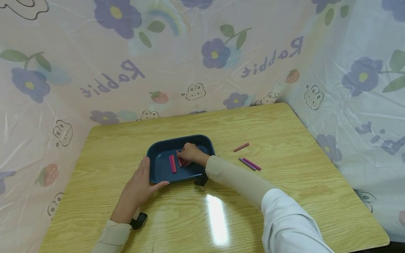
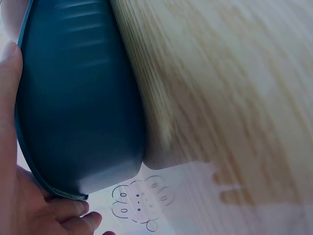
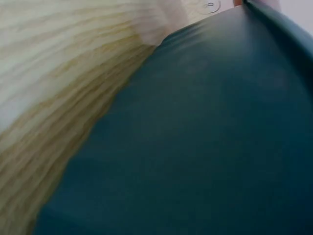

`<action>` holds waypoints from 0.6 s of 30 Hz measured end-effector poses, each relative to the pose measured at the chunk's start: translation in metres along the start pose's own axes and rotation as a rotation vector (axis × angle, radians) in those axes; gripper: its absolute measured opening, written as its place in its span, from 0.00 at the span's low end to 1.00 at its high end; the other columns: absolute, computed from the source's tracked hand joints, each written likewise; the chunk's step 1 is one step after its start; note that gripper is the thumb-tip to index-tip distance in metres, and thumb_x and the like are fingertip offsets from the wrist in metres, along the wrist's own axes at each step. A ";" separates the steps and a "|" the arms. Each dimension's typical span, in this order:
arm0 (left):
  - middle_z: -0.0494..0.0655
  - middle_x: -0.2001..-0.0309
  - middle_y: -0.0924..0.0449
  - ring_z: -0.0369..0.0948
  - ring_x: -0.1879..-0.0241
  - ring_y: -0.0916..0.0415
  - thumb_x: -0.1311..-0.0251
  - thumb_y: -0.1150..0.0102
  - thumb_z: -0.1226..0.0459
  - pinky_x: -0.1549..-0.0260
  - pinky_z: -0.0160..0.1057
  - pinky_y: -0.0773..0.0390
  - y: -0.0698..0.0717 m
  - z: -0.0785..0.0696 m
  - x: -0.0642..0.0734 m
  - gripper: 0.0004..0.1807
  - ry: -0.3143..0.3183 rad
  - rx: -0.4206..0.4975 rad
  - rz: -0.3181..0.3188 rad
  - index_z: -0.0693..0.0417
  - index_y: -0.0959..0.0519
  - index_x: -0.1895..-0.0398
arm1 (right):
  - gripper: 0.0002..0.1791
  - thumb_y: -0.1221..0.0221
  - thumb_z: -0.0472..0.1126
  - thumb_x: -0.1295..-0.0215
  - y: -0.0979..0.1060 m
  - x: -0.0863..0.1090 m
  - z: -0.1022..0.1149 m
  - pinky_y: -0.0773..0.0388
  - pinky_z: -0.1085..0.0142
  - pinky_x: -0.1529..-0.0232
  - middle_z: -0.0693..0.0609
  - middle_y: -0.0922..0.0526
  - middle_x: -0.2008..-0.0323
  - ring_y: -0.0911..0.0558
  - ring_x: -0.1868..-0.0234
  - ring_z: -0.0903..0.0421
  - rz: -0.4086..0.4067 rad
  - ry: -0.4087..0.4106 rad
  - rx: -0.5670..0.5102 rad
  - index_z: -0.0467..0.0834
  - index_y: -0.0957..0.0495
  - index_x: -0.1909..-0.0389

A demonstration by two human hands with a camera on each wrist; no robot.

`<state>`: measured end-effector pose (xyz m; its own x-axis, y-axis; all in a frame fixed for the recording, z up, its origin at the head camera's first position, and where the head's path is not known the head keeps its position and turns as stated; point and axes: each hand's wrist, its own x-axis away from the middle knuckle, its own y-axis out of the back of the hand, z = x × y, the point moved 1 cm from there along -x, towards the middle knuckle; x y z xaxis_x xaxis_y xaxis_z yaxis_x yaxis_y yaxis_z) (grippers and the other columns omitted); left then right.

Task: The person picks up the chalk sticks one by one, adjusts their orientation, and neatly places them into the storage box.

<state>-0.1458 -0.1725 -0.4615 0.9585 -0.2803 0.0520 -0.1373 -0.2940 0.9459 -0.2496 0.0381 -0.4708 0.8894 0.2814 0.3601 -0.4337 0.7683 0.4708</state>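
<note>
A dark blue tray [image 1: 162, 177] with rounded corners stands on the table. My left hand [image 1: 139, 184] rests on its left end, fingers straight along the outside and thumb by the front rim. In the left wrist view the fingers of the left hand [image 2: 41, 210] curve past the rim of the tray [image 2: 80, 103]. Inside the tray, my right hand [image 1: 191, 153] pinches a reddish stick [image 1: 179, 161], its fingertips partly hidden. Just left of it lie a magenta stick [image 1: 171, 164] and a red stick [image 1: 173, 163], side by side. The tray's outer wall [image 3: 195, 132] fills most of the right wrist view.
Right of the tray, a brownish-red stick [image 1: 241, 147] lies on the wooden table [image 1: 253, 203]. Nearer to me, a purple stick [image 1: 247, 164] lies against a magenta stick [image 1: 252, 163]. A patterned sheet [image 1: 177, 70] hangs behind the table and at both sides.
</note>
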 end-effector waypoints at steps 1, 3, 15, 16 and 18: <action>0.62 0.28 0.66 0.56 0.30 0.61 0.55 0.59 0.24 0.39 0.58 0.47 0.000 0.000 0.000 0.66 0.000 0.003 -0.002 0.62 0.68 0.28 | 0.24 0.46 0.45 0.33 0.000 0.000 0.000 0.20 0.63 0.80 0.45 0.18 0.82 0.17 0.79 0.53 0.000 0.002 0.003 0.36 0.26 0.87; 0.62 0.28 0.65 0.55 0.30 0.60 0.55 0.59 0.25 0.39 0.58 0.46 0.000 0.000 0.001 0.66 -0.005 0.005 -0.011 0.61 0.67 0.28 | 0.23 0.45 0.44 0.33 -0.001 0.001 0.001 0.20 0.63 0.80 0.45 0.18 0.81 0.17 0.79 0.52 -0.002 0.003 0.004 0.35 0.25 0.86; 0.63 0.28 0.63 0.56 0.30 0.59 0.54 0.56 0.26 0.39 0.58 0.45 -0.004 0.005 -0.001 0.65 -0.027 0.010 -0.045 0.62 0.67 0.28 | 0.20 0.45 0.44 0.34 -0.001 0.001 0.000 0.19 0.61 0.75 0.44 0.18 0.80 0.17 0.78 0.52 0.030 0.020 -0.032 0.33 0.20 0.79; 0.63 0.28 0.63 0.56 0.30 0.59 0.54 0.56 0.26 0.39 0.58 0.45 -0.004 0.005 -0.002 0.65 -0.022 0.009 -0.043 0.61 0.67 0.28 | 0.20 0.44 0.44 0.34 -0.001 0.002 0.000 0.19 0.61 0.75 0.44 0.17 0.80 0.17 0.78 0.52 0.035 0.015 -0.032 0.33 0.20 0.79; 0.62 0.28 0.63 0.55 0.30 0.59 0.54 0.56 0.26 0.39 0.57 0.45 -0.004 0.005 -0.001 0.65 -0.015 0.005 -0.044 0.61 0.66 0.28 | 0.20 0.44 0.44 0.35 -0.001 0.002 0.000 0.19 0.61 0.74 0.43 0.17 0.79 0.16 0.77 0.51 0.050 0.008 -0.041 0.32 0.19 0.77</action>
<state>-0.1479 -0.1754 -0.4669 0.9597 -0.2810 0.0056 -0.0964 -0.3105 0.9457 -0.2475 0.0377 -0.4703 0.8678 0.3249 0.3760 -0.4719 0.7759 0.4187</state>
